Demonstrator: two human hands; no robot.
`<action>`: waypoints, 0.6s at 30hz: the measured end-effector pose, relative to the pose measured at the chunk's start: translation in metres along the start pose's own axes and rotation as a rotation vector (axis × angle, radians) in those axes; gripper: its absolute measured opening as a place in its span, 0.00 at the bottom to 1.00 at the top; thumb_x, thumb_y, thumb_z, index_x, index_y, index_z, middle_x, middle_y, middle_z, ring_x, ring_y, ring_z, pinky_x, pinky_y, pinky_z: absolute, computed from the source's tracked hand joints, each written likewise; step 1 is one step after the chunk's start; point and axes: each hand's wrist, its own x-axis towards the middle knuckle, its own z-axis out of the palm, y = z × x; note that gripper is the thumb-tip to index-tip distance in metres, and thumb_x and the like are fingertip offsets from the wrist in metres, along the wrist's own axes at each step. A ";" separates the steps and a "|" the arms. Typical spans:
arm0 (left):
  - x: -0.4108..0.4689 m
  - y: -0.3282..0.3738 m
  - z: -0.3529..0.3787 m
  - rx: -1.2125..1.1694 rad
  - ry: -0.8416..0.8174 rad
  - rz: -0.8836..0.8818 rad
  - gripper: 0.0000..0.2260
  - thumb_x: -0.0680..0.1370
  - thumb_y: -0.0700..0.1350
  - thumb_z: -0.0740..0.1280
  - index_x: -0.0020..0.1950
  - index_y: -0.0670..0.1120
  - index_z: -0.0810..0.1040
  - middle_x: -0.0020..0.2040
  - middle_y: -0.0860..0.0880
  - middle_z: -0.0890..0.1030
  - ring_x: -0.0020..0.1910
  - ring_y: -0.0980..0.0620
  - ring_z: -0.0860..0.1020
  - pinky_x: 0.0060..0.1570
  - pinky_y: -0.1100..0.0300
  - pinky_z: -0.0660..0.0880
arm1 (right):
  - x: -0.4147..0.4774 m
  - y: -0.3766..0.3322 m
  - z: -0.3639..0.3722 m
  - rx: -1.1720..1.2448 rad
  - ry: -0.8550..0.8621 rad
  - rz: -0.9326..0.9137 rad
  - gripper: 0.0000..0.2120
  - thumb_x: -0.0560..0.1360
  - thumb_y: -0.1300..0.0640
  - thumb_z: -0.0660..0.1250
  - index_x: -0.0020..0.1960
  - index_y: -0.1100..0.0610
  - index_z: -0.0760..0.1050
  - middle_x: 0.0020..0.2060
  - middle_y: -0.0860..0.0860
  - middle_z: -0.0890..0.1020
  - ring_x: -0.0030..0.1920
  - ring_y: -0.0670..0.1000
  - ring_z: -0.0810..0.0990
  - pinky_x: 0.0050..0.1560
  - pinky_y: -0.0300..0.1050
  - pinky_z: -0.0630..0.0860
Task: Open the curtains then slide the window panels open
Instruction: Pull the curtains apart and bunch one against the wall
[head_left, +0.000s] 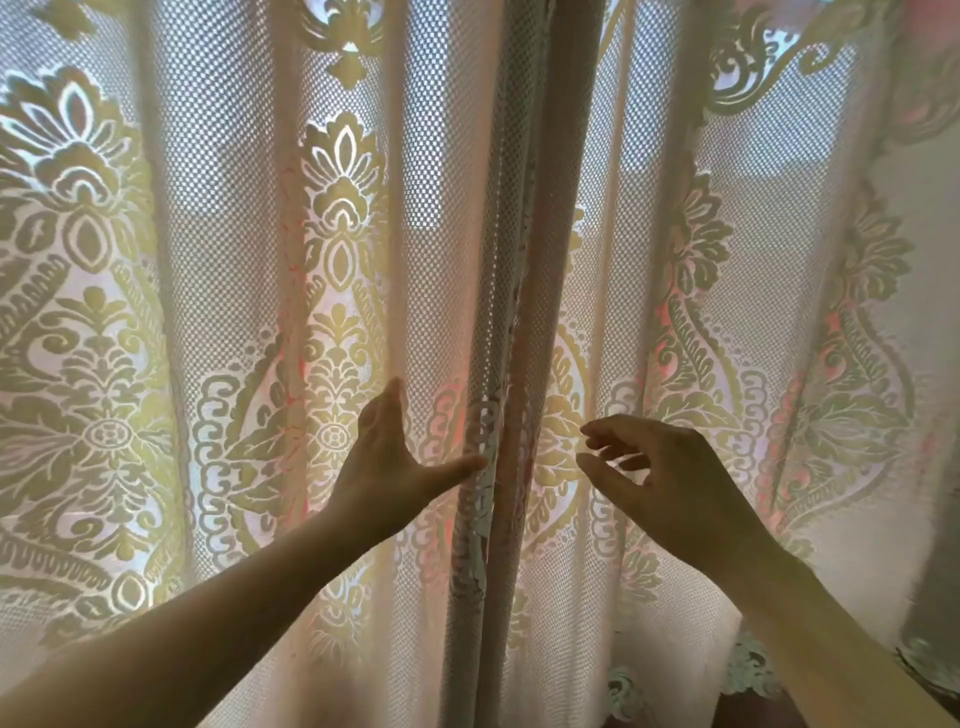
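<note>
Two lace curtain panels: left curtain (208, 312) and right curtain (727, 338), their inner edges meeting at the centre. Two bare hands: left hand (387, 457), right hand (670, 478). Two forearms, one from each lower corner. One window behind the lace, only dim bright patches showing; panel count can't be told.

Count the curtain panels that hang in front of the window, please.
2: the left lace curtain panel by the left hand, the right lace curtain panel by the right hand. Their edges overlap; more may hang out of view.
</note>
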 end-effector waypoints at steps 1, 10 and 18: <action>0.003 0.003 0.005 -0.041 0.054 -0.027 0.56 0.60 0.67 0.72 0.78 0.50 0.44 0.78 0.48 0.53 0.75 0.48 0.58 0.69 0.51 0.61 | -0.002 0.005 0.000 0.033 0.006 0.018 0.14 0.73 0.47 0.69 0.57 0.49 0.81 0.44 0.38 0.83 0.45 0.37 0.81 0.48 0.34 0.79; 0.024 -0.014 0.042 -0.125 0.300 -0.015 0.08 0.72 0.50 0.71 0.45 0.46 0.79 0.40 0.53 0.81 0.36 0.55 0.80 0.37 0.63 0.79 | -0.015 0.042 0.007 0.129 -0.083 0.114 0.11 0.74 0.52 0.71 0.56 0.49 0.81 0.41 0.39 0.84 0.43 0.37 0.82 0.48 0.34 0.79; 0.008 -0.035 0.028 0.037 0.386 0.023 0.18 0.76 0.46 0.67 0.31 0.38 0.71 0.25 0.44 0.72 0.25 0.47 0.68 0.27 0.55 0.64 | -0.001 0.042 0.041 0.298 -0.110 0.012 0.11 0.74 0.53 0.71 0.56 0.54 0.81 0.43 0.42 0.84 0.44 0.39 0.82 0.44 0.31 0.79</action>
